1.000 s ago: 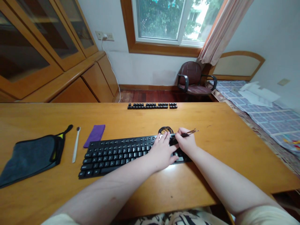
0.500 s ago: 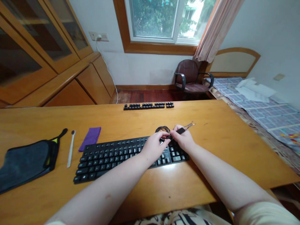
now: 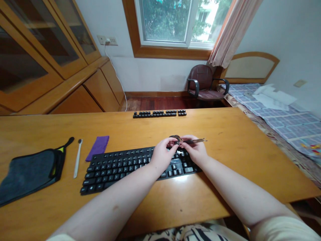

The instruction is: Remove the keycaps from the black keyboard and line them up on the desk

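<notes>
Over the keyboard (image 3: 120, 167), I can't tell what my left grip (image 3: 163, 153) holds; my right grip (image 3: 195, 151) holds a keycap puller (image 3: 197, 141) that slackening could drop.

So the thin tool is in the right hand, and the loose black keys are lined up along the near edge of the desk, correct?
Not quite: the head view shows the loose black keys lined up along the far edge of the desk. The thin tool is in the right hand, as you say.
</notes>
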Motion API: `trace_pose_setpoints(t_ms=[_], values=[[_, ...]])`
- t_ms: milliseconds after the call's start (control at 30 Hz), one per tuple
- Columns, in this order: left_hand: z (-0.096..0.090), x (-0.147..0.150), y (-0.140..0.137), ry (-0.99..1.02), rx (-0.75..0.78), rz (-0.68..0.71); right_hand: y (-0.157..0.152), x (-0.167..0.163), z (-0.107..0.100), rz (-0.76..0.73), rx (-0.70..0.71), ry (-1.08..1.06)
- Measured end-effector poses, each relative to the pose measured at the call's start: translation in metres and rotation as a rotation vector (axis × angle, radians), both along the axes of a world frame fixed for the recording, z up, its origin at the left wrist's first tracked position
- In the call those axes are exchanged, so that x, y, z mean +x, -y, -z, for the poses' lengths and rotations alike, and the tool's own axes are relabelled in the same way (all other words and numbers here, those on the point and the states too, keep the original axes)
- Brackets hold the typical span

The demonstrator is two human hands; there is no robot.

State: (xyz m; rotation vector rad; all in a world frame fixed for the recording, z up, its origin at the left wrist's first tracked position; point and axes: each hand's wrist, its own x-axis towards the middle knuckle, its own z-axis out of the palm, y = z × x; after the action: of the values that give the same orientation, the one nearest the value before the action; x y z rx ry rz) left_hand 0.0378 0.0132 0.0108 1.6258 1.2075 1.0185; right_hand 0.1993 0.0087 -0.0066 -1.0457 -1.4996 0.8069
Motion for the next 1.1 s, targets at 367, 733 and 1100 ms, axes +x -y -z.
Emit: trace_pose_setpoints(t_ms=[367, 733, 1100], values=[[0.004, 0.0, -0.001, 0.006, -0.005, -0.01, 0.002, 0.001, 0.0, 0.003, -0.069, 0.002], [0.005, 0.004, 0.001, 0.405, -0.204, 0.05, 0.001, 0.002, -0.009, -0.068, 0.067, 0.094], [0.007, 0.003, -0.007, 0.497, -0.308, -0.076, 0.002, 0.005, -0.01, -0.06, 0.127, -0.043]])
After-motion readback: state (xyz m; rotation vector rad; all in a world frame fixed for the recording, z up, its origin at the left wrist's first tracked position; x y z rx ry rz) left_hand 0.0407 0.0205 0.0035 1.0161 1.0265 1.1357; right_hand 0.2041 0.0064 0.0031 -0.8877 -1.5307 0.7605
